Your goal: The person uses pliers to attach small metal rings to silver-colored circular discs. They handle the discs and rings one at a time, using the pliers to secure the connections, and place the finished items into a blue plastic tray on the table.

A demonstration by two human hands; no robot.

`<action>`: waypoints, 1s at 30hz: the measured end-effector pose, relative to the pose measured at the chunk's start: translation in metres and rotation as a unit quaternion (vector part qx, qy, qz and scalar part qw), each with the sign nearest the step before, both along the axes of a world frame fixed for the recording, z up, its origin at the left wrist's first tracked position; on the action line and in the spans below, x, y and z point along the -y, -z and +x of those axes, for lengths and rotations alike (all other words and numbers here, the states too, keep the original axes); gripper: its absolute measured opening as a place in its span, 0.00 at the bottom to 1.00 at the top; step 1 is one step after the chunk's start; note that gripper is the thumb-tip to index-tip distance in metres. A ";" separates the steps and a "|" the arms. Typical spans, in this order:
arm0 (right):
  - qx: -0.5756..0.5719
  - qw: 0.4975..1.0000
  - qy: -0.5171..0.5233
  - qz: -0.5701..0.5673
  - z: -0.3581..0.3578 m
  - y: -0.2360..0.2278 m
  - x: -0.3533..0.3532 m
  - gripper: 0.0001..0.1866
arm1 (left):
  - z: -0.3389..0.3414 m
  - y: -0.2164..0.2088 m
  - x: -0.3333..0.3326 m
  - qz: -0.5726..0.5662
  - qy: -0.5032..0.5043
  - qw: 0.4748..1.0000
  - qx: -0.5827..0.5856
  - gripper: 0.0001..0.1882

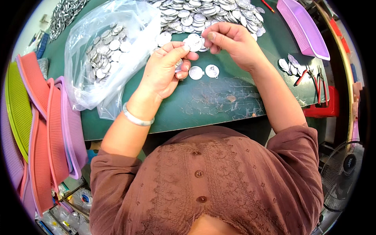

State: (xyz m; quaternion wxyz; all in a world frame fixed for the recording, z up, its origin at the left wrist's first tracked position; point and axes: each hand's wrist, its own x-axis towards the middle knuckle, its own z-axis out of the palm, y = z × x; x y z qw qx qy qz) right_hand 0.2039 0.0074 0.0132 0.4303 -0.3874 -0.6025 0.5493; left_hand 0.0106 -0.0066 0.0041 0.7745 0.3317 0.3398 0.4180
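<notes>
Between the thumb and fingers of my left hand [162, 66] is a round silver metal disc [193, 42] with a raised design. More metal shows in the curled fingers of that hand. My right hand [239, 45] is closed in a pinch just right of the disc's edge; whatever the fingertips grip is too small to make out. Below the hands, two silver discs with small loops, a left one [196, 73] and a right one [212, 71], lie side by side on the green tabletop [219, 98]. A large heap of similar discs [207, 15] spreads beyond my hands.
On the left lies a clear plastic bag [74, 88] containing many discs. Small metal parts [66, 15] are heaped at far left. To the right are a purple basket [301, 27], a few discs [290, 64] and red-handled pliers [315, 84]. Stacked colored baskets [55, 129] flank the table.
</notes>
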 end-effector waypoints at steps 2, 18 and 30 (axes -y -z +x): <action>0.050 0.999 -0.013 -0.016 -0.001 -0.007 0.004 0.10 | -0.002 0.001 -0.002 0.004 -0.005 1.000 0.020 0.06; 0.108 0.977 0.026 0.184 -0.008 0.000 0.009 0.05 | 0.003 0.001 0.001 0.030 0.012 0.999 -0.036 0.09; 0.174 0.943 0.040 0.279 -0.009 -0.003 0.011 0.03 | 0.004 0.001 0.001 0.028 0.009 0.999 -0.023 0.08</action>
